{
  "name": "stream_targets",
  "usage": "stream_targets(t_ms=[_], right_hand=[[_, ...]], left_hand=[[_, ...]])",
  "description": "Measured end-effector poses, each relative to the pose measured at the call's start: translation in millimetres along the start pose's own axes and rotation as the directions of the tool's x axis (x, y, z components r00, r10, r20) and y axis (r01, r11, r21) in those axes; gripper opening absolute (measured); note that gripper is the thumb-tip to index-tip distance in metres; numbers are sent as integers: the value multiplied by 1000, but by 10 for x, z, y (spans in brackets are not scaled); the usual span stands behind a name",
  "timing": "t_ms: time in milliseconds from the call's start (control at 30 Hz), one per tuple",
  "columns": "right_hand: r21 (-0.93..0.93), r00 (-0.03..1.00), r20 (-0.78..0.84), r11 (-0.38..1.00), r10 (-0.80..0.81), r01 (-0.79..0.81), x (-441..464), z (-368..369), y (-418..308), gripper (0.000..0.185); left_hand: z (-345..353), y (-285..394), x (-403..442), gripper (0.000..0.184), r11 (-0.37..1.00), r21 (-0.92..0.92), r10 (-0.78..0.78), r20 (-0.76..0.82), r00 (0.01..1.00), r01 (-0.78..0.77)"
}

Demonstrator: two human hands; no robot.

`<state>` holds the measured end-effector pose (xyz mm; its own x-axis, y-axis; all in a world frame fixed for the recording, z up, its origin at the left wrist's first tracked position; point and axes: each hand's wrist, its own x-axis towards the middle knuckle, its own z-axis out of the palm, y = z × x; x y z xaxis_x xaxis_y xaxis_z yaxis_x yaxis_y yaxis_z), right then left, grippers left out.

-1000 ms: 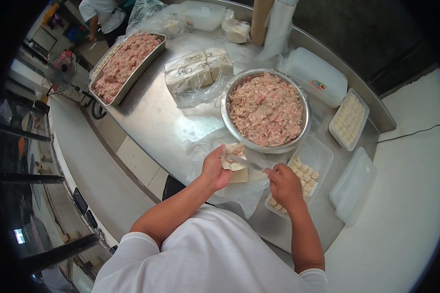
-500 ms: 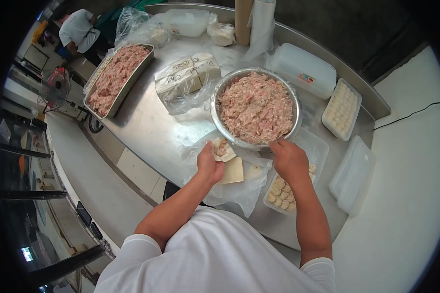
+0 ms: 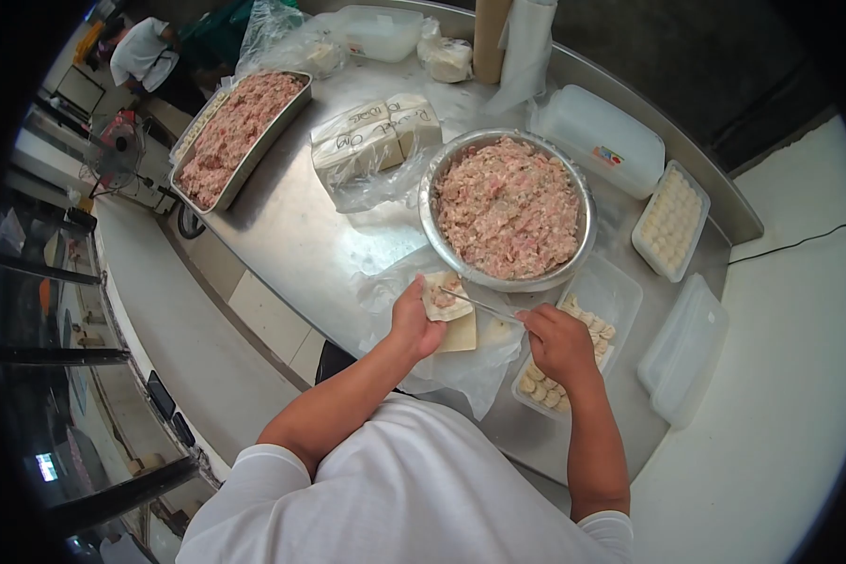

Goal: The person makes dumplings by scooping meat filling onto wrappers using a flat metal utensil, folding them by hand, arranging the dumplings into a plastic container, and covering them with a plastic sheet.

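My left hand point(image 3: 415, 321) holds a square dumpling wrapper point(image 3: 436, 306) with a dab of ground meat filling on it. In my right hand point(image 3: 561, 344) is a thin metal utensil point(image 3: 487, 306), its tip at the filling; the end's exact shape is too small to make out. Just under the left hand, a stack of wrappers point(image 3: 460, 335) lies on a clear plastic sheet point(image 3: 470, 381). Beyond both hands stands a metal bowl point(image 3: 430, 214) heaped with ground meat mixture point(image 3: 509, 209). A plastic container point(image 3: 620, 282) with several folded dumplings point(image 3: 541, 387) sits partly behind my right hand and forearm.
On the steel table point(image 3: 282, 249) are a metal tray point(image 3: 240, 171) of ground meat, wrapped packs point(image 3: 371, 141), a lidded-looking plastic box point(image 3: 602, 136), a tub of dumplings point(image 3: 672, 221) and plastic lids point(image 3: 683, 352). A person point(image 3: 146, 56) bends over at the far left.
My right hand has brought the utensil from the bowl's near rim down to the wrapper. The left hand has shifted slightly right, covering more of the stack. The view has tilted a little.
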<state>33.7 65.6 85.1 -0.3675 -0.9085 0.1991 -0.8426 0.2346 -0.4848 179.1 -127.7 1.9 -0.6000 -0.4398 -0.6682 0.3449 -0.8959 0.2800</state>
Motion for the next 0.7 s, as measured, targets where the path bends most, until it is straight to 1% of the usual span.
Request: stream_targets(t_ms=[100,167,200,267,300,333,367,400,433,467,533,567,600,633,667,700], right_hand=[[10,999,-20,1000,27,-26,-28,29,-64,25],[-50,1000,-12,999,20,-21,-69,143,-83,24],[-48,1000,-12,999,16,-17,-94,219,-85,24],[17,999,-11,999,30,-30,-140,343,-91,25],[18,1000,-12,1000,22,-22,-128,308,-135,25],[-8,999,6,999,49,-49,-128,218,-218,25],[-35,997,24,996,79,-79,-130,135,-297,25],[-34,997,23,996,79,-78,-116,67,-363,25],[26,994,-26,995,102,-101,-108,5,-433,26],[87,989,-72,989,127,-121,-108,-23,-473,27],[109,987,-104,988,122,-111,-106,52,-450,27],[135,984,-137,986,118,-100,-102,90,-440,28],[134,983,-140,986,116,-97,-90,109,-440,28],[87,981,-164,992,105,-91,-79,126,-443,29],[41,978,-185,995,94,-88,-70,135,-452,30],[40,978,-187,995,92,-86,-58,136,-466,30]], left_hand=[[59,45,-81,47,1000,-3,7,2,1000,-7],[100,103,-163,47,1000,-6,11,-9,1000,-11],[103,128,-193,45,1000,-19,18,14,1000,-18],[124,158,-242,43,999,-35,29,38,999,-28],[154,177,-257,42,997,-22,77,0,997,-77],[153,190,-272,42,992,-8,122,-42,992,-123],[117,206,-268,42,992,-8,125,-46,991,-125],[96,235,-257,42,984,2,175,8,984,-175],[75,250,-248,41,975,10,222,63,973,-223],[55,252,-242,41,976,9,219,65,974,-220],[137,283,-321,42,970,30,232,167,958,-241],[182,286,-369,42,970,29,233,170,957,-241],[241,286,-417,43,978,25,198,199,960,-207],[273,288,-441,44,985,22,163,227,960,-172],[285,293,-440,44,984,22,165,228,960,-174],[303,299,-429,45,985,6,165,236,958,-172]])
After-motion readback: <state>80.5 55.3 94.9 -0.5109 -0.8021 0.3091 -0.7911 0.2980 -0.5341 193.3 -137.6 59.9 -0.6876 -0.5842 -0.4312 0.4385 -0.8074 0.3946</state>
